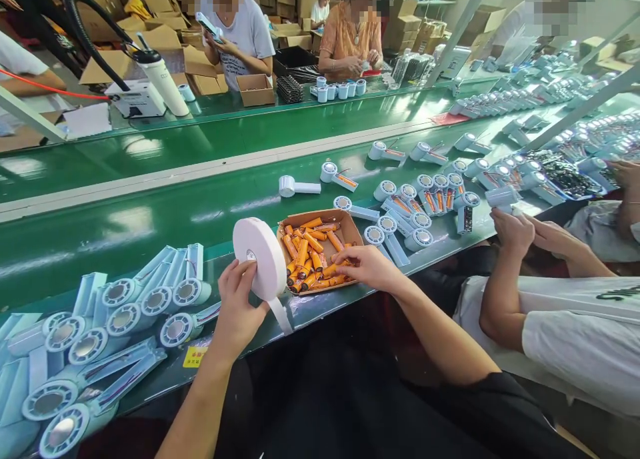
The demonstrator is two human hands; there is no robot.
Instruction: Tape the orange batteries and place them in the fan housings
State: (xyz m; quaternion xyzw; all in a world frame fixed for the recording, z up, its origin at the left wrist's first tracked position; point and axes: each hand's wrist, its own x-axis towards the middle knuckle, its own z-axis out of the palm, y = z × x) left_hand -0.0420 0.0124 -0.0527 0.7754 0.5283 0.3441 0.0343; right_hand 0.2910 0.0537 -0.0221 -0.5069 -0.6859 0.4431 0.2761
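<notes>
My left hand [236,306] grips a white roll of tape [260,256], held upright at the near edge of the green belt, with a loose strip hanging down from it. My right hand [364,266] reaches into a shallow cardboard box [345,222] filled with several orange cylindrical batteries [310,242]; its fingers are curled over the batteries at the box's right side. I cannot see whether one is pinched.
Several pale blue handheld fan shells [125,306] lie heaped at my left, and more fan parts [425,199] lie to the right. A co-worker's hands [525,229] work beside me on the right. Other people sit across the green conveyor [150,206], among cardboard boxes.
</notes>
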